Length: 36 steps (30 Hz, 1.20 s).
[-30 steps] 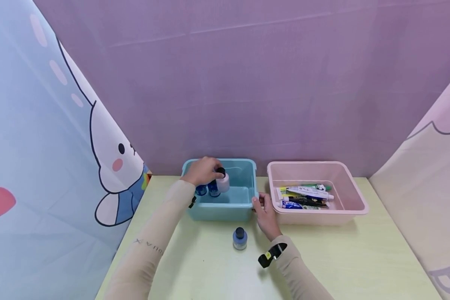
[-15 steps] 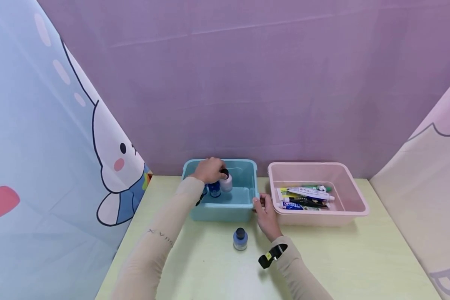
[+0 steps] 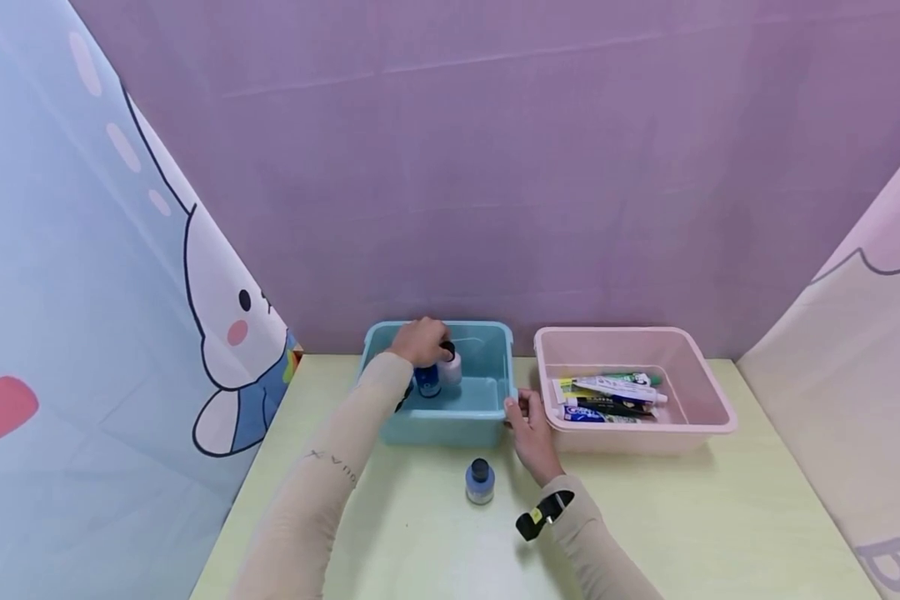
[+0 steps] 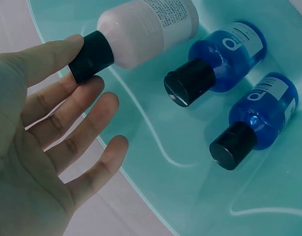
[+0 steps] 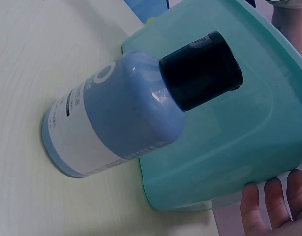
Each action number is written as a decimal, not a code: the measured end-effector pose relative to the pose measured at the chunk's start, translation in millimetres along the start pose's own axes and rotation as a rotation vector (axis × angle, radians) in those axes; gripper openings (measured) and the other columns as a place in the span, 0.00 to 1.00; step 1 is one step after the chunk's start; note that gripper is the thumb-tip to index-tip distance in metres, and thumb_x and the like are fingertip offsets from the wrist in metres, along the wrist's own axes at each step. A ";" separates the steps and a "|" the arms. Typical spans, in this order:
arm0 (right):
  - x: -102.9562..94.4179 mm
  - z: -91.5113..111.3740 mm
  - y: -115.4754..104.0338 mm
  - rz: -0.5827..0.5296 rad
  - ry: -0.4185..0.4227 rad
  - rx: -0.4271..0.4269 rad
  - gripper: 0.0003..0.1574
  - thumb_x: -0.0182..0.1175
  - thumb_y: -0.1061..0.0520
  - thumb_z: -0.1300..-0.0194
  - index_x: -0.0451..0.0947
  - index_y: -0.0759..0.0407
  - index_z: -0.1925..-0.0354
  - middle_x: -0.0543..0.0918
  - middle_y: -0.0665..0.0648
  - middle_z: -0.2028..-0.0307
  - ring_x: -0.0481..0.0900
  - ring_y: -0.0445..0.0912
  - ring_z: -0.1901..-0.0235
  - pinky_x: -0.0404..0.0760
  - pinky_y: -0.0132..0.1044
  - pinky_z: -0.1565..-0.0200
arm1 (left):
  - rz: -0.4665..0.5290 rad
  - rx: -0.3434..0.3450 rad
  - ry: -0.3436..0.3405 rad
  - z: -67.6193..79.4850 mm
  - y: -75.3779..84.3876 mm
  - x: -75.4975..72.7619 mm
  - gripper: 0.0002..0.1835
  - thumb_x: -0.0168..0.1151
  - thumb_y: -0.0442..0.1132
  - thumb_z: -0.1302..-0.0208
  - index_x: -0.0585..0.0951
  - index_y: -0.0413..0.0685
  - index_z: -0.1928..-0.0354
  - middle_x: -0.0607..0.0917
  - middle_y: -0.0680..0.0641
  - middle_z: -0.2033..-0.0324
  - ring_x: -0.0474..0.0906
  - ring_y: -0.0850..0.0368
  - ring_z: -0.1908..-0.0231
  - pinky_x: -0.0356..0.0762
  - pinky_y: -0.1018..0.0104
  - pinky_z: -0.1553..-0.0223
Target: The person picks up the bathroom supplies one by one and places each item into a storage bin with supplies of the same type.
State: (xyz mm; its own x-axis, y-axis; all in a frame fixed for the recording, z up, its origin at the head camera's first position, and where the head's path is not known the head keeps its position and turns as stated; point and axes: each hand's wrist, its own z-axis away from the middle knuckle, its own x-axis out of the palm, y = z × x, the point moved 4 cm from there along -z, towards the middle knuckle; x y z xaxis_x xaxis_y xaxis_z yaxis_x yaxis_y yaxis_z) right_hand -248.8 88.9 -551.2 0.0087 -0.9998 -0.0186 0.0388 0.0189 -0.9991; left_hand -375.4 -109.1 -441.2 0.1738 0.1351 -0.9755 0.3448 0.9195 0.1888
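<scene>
My left hand (image 3: 418,342) reaches into the teal plastic bin (image 3: 442,430), thumb and fingertips pinching the black cap of a pale pink bottle (image 3: 452,372). In the left wrist view that pink bottle (image 4: 151,29) stands beside two dark blue bottles (image 4: 266,115) with black caps; one blue bottle (image 3: 427,382) also shows in the head view, the other mostly hidden by the left arm. My right hand (image 3: 534,437) grips the bin's front right corner, thumb near the rim, fingers (image 5: 275,204) against the side wall. A lighter blue bottle (image 3: 480,483) stands upright on the table before the bin.
To the right stands a pink plastic bin (image 3: 641,437) with several toothpaste tubes (image 3: 607,398) lying in it. A purple cloth (image 3: 495,167) hangs behind both bins. Printed cloths (image 3: 120,250) flank the pale table (image 3: 412,533) on either side.
The left hand and the pink bottle have shifted slightly right inside the teal bin, then stayed about there. The right hand and the bottle on the table keep their places.
</scene>
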 end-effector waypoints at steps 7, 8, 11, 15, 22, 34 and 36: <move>1.3 5.1 -8.1 -0.029 -0.029 0.040 0.28 0.48 0.47 0.26 0.60 0.63 0.38 0.69 0.59 0.49 0.70 0.49 0.51 0.74 0.54 0.41 | -0.026 -0.022 -0.040 -4.4 -4.9 5.9 0.07 0.65 0.47 0.38 0.85 0.54 0.62 0.84 0.53 0.66 0.77 0.57 0.70 0.75 0.62 0.67; 1.5 6.0 -10.0 -0.030 -0.034 0.042 0.27 0.48 0.48 0.26 0.60 0.63 0.38 0.69 0.59 0.49 0.70 0.50 0.51 0.74 0.55 0.41 | -0.032 -0.027 -0.045 -4.6 -5.4 6.3 0.07 0.65 0.47 0.38 0.85 0.54 0.62 0.84 0.53 0.66 0.77 0.57 0.70 0.75 0.62 0.67; 1.6 6.7 -12.8 -0.029 -0.038 0.042 0.27 0.48 0.49 0.25 0.60 0.64 0.38 0.69 0.60 0.49 0.70 0.50 0.51 0.74 0.55 0.41 | -0.041 -0.042 -0.046 -5.8 -6.7 7.1 0.06 0.65 0.46 0.38 0.85 0.55 0.64 0.84 0.53 0.67 0.77 0.57 0.70 0.75 0.62 0.67; 1.1 2.3 -4.8 -0.013 -0.016 0.028 0.28 0.48 0.46 0.26 0.62 0.63 0.38 0.70 0.58 0.49 0.70 0.49 0.51 0.75 0.53 0.42 | -0.046 -0.050 -0.037 -9.0 -7.6 8.7 0.04 0.66 0.45 0.39 0.84 0.55 0.68 0.83 0.54 0.70 0.76 0.56 0.72 0.73 0.62 0.68; 1.4 2.7 -6.4 -0.004 -0.017 0.005 0.29 0.47 0.44 0.26 0.62 0.62 0.39 0.70 0.58 0.50 0.69 0.49 0.52 0.76 0.49 0.43 | -0.049 -0.042 -0.010 -12.9 -8.2 8.1 0.12 0.59 0.42 0.34 0.80 0.53 0.77 0.77 0.53 0.80 0.70 0.58 0.78 0.70 0.65 0.73; 3.3 0.5 -2.8 0.021 0.016 -0.025 0.29 0.46 0.43 0.26 0.62 0.61 0.39 0.69 0.59 0.51 0.70 0.48 0.53 0.77 0.47 0.46 | 0.021 -0.037 0.042 -6.5 -5.3 -8.6 0.12 0.53 0.39 0.34 0.80 0.52 0.75 0.75 0.54 0.80 0.69 0.58 0.78 0.68 0.65 0.74; 3.1 0.5 -2.5 0.018 0.012 -0.018 0.30 0.46 0.43 0.26 0.61 0.62 0.38 0.69 0.58 0.50 0.70 0.49 0.53 0.77 0.49 0.45 | 0.044 -0.032 0.041 -0.7 -4.2 -12.2 0.10 0.54 0.39 0.34 0.84 0.52 0.68 0.81 0.53 0.74 0.74 0.57 0.74 0.73 0.64 0.70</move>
State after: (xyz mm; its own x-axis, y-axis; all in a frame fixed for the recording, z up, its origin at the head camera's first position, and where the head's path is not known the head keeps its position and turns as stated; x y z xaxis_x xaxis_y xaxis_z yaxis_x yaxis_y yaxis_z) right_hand -248.4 85.7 -548.7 -0.0029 -0.9993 -0.0373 0.0205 0.0372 -0.9991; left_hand -379.6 -114.3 -430.2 0.1505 0.1901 -0.9702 0.3076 0.9236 0.2287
